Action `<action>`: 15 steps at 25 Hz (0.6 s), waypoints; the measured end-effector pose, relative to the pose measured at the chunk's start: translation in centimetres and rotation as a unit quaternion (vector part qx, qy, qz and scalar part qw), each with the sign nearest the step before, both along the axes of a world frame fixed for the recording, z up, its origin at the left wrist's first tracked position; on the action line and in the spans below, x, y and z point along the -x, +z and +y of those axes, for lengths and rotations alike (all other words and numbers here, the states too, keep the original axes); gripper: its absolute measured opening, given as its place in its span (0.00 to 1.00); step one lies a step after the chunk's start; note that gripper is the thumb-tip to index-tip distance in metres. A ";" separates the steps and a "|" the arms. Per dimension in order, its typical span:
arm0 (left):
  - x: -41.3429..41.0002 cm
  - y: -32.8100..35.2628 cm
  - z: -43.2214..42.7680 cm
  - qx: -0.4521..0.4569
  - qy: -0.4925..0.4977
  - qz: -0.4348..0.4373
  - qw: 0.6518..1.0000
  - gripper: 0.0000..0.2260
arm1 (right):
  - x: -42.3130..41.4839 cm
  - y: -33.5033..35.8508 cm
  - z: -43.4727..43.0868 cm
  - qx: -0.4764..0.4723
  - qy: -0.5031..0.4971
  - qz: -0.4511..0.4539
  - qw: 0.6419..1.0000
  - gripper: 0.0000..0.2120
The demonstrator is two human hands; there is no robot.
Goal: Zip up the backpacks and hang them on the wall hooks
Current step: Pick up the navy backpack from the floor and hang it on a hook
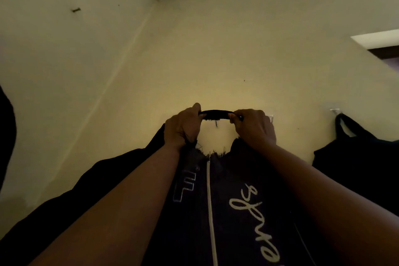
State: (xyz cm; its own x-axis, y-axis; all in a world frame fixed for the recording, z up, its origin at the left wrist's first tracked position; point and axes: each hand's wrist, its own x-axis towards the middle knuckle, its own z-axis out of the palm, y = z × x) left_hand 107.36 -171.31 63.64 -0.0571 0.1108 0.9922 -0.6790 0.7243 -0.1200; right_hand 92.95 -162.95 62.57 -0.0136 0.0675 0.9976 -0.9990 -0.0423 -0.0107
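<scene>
The left hand (183, 125) and right hand (252, 127) each pinch an end of the top loop (216, 113) of the dark backpack (226, 201), stretched against the wall (194, 60) just above what looks like a small hook (216, 123). A second dark bag (356, 153) already hangs to the right; this one is not yet hung.

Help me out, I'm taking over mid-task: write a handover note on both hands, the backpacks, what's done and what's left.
Left hand: pinches the left end of the top loop.
Right hand: pinches the right end; loop stretched against the wall.
Dark backpack hangs below both hands.
Done: second backpack hangs on a white hook at right.
Left: a nearer white hook shows beside the loop, not through it; hook it, let go. Zip state unclear.
</scene>
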 end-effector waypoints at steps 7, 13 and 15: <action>0.1 3.4 -2.6 -0.083 -0.019 -0.031 0.996 0.16 | -0.3 2.1 -1.3 -0.039 0.010 -0.023 0.999 0.14; -0.4 2.0 -2.6 -0.119 -0.129 -0.014 0.984 0.15 | 0.0 0.2 -0.8 -0.071 0.023 -0.031 0.997 0.07; -0.5 0.8 -2.4 -0.112 -0.132 -0.016 0.985 0.15 | 0.0 -1.0 -0.7 -0.083 0.025 -0.035 0.996 0.07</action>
State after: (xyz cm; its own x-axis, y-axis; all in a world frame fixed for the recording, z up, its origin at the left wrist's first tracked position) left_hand 107.88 -173.69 64.46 -0.0870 -0.0961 0.9916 -0.4626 0.8854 0.0452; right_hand 92.98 -163.63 61.52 -0.0829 -0.1006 0.9915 -0.9923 -0.0839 -0.0914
